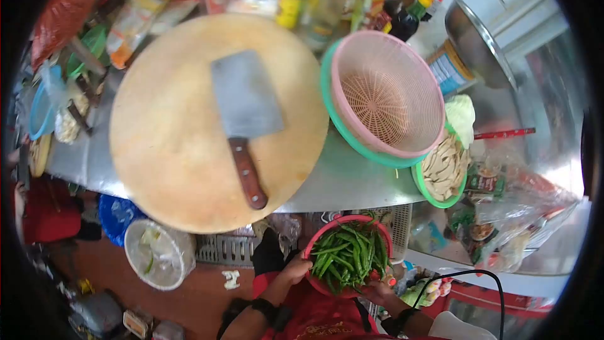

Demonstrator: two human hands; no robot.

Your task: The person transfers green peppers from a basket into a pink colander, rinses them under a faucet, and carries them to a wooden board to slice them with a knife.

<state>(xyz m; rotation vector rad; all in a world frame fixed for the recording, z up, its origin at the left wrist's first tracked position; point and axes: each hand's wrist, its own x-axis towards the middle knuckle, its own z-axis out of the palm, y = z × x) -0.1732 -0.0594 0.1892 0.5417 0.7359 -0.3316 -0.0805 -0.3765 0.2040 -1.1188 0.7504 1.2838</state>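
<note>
Red plastic bowl (pixel 309 253) heaped with skinny, glossy green peppers (pixel 349 255), left hand (pixel 297 269) and right hand (pixel 377 291) gripping opposite sides, presumably so the load sits level, right in front of the body. Past that, on the smooth metal table (pixel 333 182), a chunky round wooden board (pixel 163 119) has the cleaver (pixel 248 97) lying flat, riveted handle toward the person, handy for grabbing. Pink mesh colander (pixel 402 50) is nested in a teal basket (pixel 365 152), probably saving space, dark bottles (pixel 406 22) behind.

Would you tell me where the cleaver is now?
In the head view, the cleaver lies flat on the round chopping board, left of the pink colander.
</note>
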